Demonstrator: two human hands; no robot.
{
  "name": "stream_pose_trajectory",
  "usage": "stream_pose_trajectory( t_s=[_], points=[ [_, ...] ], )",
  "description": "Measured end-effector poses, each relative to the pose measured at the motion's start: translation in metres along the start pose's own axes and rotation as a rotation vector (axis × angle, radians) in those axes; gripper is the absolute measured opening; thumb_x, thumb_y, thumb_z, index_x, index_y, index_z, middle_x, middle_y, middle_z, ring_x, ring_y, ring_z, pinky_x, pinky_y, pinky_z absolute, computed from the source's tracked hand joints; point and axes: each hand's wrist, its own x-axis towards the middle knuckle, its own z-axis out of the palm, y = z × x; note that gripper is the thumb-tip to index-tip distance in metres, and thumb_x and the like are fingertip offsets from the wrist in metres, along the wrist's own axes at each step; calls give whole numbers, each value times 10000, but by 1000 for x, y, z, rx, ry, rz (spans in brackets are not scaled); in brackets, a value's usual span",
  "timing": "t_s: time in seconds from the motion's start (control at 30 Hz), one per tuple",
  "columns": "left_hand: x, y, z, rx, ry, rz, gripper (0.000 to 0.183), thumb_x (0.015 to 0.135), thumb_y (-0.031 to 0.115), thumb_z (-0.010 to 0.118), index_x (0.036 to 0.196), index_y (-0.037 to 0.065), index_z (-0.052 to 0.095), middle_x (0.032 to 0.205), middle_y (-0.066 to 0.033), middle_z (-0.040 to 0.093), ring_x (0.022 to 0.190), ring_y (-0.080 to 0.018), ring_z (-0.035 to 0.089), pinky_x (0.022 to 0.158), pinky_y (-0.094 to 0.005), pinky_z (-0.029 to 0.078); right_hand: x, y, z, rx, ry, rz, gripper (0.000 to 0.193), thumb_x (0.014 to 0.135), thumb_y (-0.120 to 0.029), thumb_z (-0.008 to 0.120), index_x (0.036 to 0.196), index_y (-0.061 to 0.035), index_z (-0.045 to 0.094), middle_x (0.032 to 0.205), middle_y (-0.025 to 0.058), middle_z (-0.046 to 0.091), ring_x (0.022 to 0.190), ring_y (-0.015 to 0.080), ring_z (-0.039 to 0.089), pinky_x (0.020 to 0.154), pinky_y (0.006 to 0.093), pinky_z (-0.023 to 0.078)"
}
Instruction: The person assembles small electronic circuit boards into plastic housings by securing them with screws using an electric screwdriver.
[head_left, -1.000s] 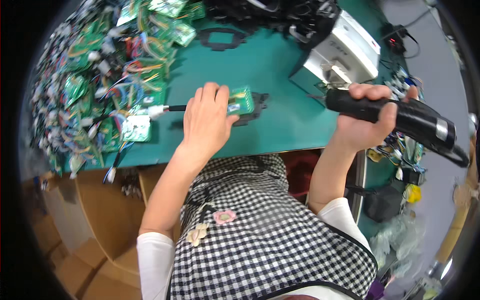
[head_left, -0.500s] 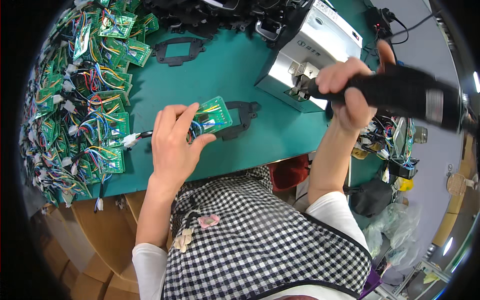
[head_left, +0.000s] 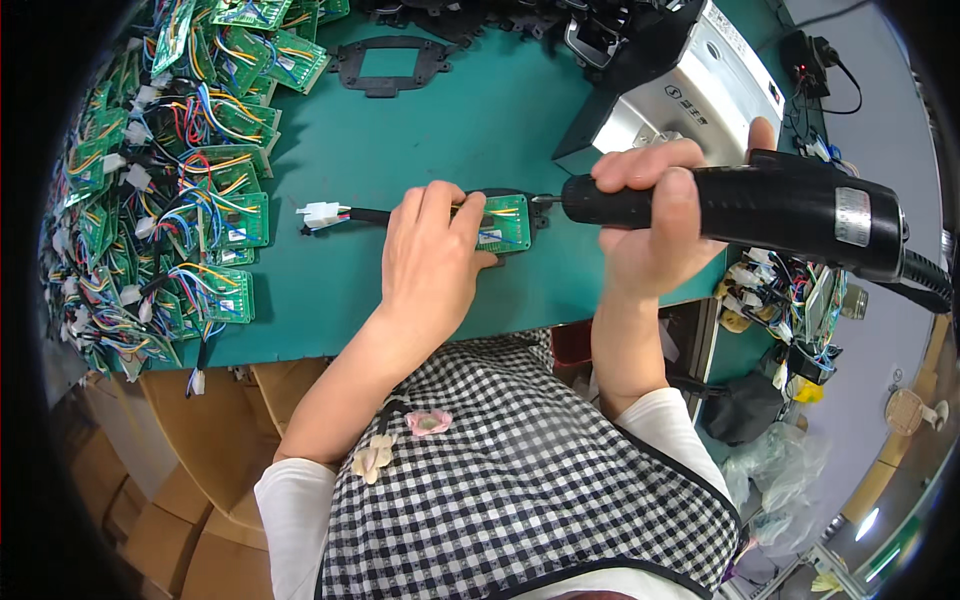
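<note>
- Here's the green tabletop, spreading under everything, and the person leans right up to it in a checked apron.
- Over on the left, a great heap of wired circuit boards, green with coloured leads and white plugs spilling every way!
- Far right side, the silver box sits tilted in view, just beyond the right hand.
- And there's the black power screwdriver, lying nearly level, its cord trailing off to the right.
- The right hand has it: fingers wrapped firmly around the front of the body, nose pointing left.
- The left hand is down low at the middle, fingers closed over the left part of a board, thumb by its near edge.
- Near the far edge lies a spare frame, flat, dark, with a rectangular opening.
- A second one, the black frame, peeks out from beneath that board.
- The green circuit board itself lies on top, its right part showing past the fingers.
- Out to the left runs a black cable, ending in a white connector.
- Smallest of all, the slim bit is at the frame's right end; contact is too fine to call.
</note>
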Motion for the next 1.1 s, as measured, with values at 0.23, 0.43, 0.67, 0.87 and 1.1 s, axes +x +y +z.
stream_pose_trajectory(
  t_s=[0.23,0.43,0.67,0.87,1.1],
  points=[
    [2,-3,0,-32,-37,-37,524,544,41,757,1036,-16,583,969,-94,503,868,-270,486,746,-353,424,-6,19,-1,-58,-73,24,708,779,-12,571,1317,37,113,701,125,569,546,164,550,546,270,490],
    [0,-5,0,-46,-34,-44,531,544,53,760,1039,-12,580,961,-92,500,840,-266,478,728,-359,422,-15,24,-12,-42,-410,14,734,832,-162,632,1356,-107,121,686,101,529,567,196,543,573,357,493],
    [0,-7,1,-62,-14,-9,526,548,40,754,1038,-5,568,954,-104,498,843,-281,472,727,-373,414,-9,24,-19,-15,-608,-57,775,825,-189,644,1363,-127,89,697,97,545,594,202,559,592,367,507],
    [-3,-9,5,-99,27,8,530,553,39,752,1045,-4,560,954,-108,496,861,-286,475,739,-372,415,-14,19,-14,-42,-439,17,818,818,-207,650,1365,-106,51,689,94,551,583,198,557,594,363,510],
    [-3,-8,4,-75,6,-9,549,535,48,765,1037,-9,551,976,-95,486,873,-264,479,746,-361,410,1,7,-16,-197,-749,108,781,801,-140,665,1382,-127,144,683,99,553,581,211,556,580,354,488]
  ],
)
